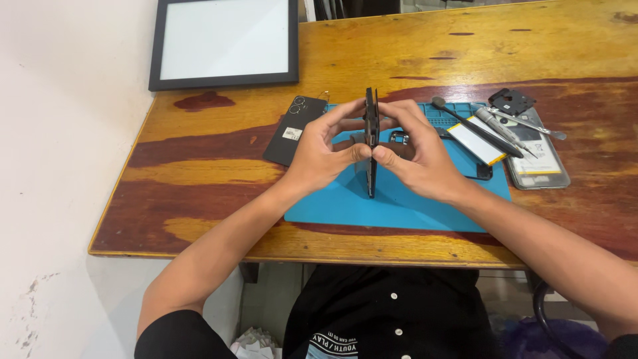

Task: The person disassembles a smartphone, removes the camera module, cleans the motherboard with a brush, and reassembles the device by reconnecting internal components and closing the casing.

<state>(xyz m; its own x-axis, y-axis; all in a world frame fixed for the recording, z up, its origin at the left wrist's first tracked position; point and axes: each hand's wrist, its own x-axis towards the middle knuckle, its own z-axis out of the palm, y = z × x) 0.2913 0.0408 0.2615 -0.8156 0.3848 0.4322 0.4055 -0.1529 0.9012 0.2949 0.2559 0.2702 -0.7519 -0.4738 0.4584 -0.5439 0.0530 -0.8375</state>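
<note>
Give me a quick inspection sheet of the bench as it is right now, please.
Surface: worn wooden table with a blue rectangular work mat.
Job's things: thin black phone frame held on edge above the mat.
Clutter: black phone back cover left of the mat; white flat battery, metal tools, small black plastic part and clear phone case to the right.
Grips: left hand and right hand pinch the frame from either side.
Cables: nothing seen.
Surroundings: black-framed white panel; white wall.
</note>
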